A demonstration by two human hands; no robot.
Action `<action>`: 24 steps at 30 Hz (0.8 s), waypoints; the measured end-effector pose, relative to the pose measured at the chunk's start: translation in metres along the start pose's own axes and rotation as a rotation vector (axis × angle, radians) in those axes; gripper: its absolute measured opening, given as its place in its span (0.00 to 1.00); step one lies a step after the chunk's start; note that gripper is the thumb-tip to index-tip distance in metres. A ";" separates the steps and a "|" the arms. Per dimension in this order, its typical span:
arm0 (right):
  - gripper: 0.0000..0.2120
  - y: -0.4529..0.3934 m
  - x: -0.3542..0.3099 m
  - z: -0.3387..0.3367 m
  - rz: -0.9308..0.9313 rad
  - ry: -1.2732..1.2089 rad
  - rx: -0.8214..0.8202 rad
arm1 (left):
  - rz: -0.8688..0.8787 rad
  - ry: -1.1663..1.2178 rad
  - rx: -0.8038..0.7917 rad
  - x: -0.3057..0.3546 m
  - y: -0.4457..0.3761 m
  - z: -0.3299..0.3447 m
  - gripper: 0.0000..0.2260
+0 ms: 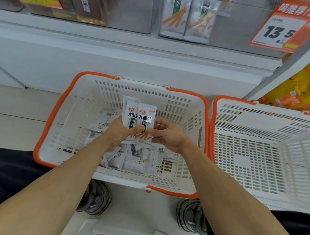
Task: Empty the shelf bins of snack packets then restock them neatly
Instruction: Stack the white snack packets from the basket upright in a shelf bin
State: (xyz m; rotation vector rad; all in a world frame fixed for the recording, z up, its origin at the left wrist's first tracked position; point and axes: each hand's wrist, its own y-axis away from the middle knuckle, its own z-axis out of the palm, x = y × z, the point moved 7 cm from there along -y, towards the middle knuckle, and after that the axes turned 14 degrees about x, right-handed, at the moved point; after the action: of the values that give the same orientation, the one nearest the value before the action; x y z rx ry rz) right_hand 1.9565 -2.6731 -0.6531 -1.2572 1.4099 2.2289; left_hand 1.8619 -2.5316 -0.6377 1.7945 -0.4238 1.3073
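two grey shoes (94, 197) stand on the floor below a white, orange-rimmed basket (64, 116) that holds a loose heap of snack packets (136, 159), too jumbled to count. over it, the left hand (120, 131) grips upright packets (131, 114), at least two, while the right hand (167, 134) pinches another packet (145, 123) by its lower edge against them. these look light, thin and slick, likely to slide apart, so squeezing the stack across its middle seems best. a second basket (263, 159) sits just beside, holding nothing visible. above, a clear shelf bin (227, 26) shows two packets standing at its front.
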 end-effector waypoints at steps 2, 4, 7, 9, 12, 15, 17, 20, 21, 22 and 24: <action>0.10 0.000 0.005 0.000 0.017 0.007 -0.004 | 0.007 -0.029 -0.037 0.001 0.002 0.004 0.19; 0.10 -0.001 0.010 -0.001 0.044 0.041 0.025 | -0.021 -0.031 -0.020 -0.004 0.002 0.002 0.18; 0.09 -0.005 0.015 -0.003 0.086 -0.004 0.070 | -0.055 -0.008 0.045 -0.014 -0.001 -0.005 0.16; 0.07 -0.006 0.016 -0.001 0.095 -0.041 0.072 | -0.079 0.024 0.056 -0.017 -0.002 -0.006 0.15; 0.09 -0.007 0.025 0.010 0.083 0.095 0.037 | -0.157 0.041 0.011 -0.027 -0.002 -0.001 0.15; 0.09 -0.016 0.030 0.014 -0.003 0.329 0.043 | -0.164 -0.032 0.100 -0.038 -0.006 -0.008 0.14; 0.12 -0.027 0.032 0.002 -0.092 0.665 0.082 | -0.121 -0.082 0.203 -0.040 -0.008 -0.019 0.10; 0.25 -0.044 0.047 -0.022 -0.209 1.233 0.148 | 0.101 -0.256 0.262 -0.026 -0.012 -0.031 0.10; 0.27 -0.045 0.055 -0.026 -0.202 1.318 0.137 | 0.155 -0.306 0.266 -0.023 -0.014 -0.032 0.11; 0.26 -0.045 0.063 -0.028 -0.177 1.376 0.124 | 0.183 -0.345 0.280 -0.020 -0.015 -0.033 0.12; 0.18 -0.047 0.069 -0.031 -0.174 1.448 0.143 | 0.202 -0.345 0.320 -0.014 -0.018 -0.037 0.14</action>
State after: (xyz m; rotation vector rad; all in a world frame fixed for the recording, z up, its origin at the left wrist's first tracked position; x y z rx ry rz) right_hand 1.9585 -2.6910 -0.7403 -2.9545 1.5452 0.8374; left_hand 1.8463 -2.4948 -0.6547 2.3106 -0.6255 1.2536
